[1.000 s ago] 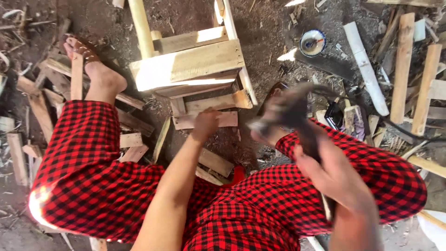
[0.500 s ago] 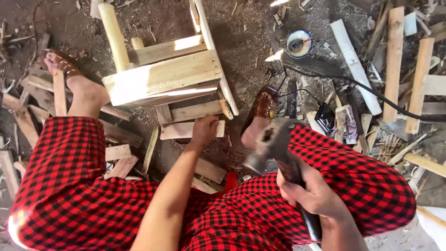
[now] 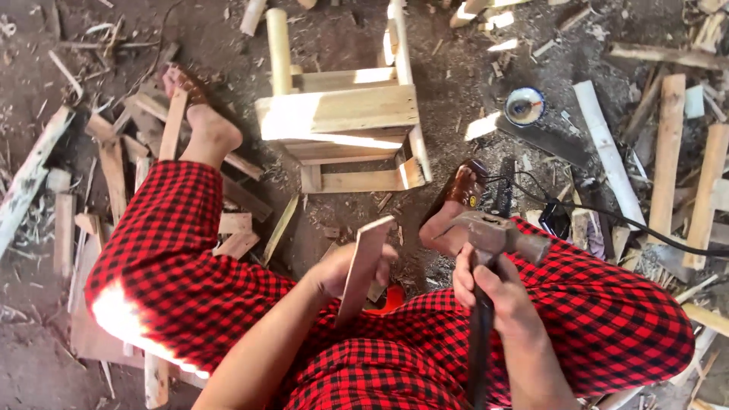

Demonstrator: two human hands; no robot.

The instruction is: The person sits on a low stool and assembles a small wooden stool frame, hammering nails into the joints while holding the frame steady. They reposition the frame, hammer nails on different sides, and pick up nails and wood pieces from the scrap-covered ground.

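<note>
While the left hand (image 3: pixel 343 272) grips a thin flat wooden slat (image 3: pixel 364 267) and holds it tilted on edge, the slat sits just short of the small wooden stool frame (image 3: pixel 339 114), between the person's knees. The fingers wrap the slat's lower half from the left, the thumb pressing its near face; the forearm runs in from the lower left.

To the right of the slat, the right hand (image 3: pixel 497 292) is closed tight around the dark handle of a hammer (image 3: pixel 493 237), its metal head level with the slat's upper end and pointing sideways. The wrist is straight, the arm coming up from the bottom edge.

Beyond the slat the stool frame lies on its side on bare earth, its pale legs pointing away. A sandalled left foot (image 3: pixel 199 114) rests on scrap boards to the frame's left; the right foot in a brown sandal (image 3: pixel 458 199) is planted just right of the frame's near corner, close under the hammer head. Red-and-black checked trousers (image 3: pixel 607 319) cover both legs. Right of the frame lie a small round tin (image 3: pixel 525 105), a black cable (image 3: pixel 607 212) and loose offcuts (image 3: pixel 665 152).
</note>
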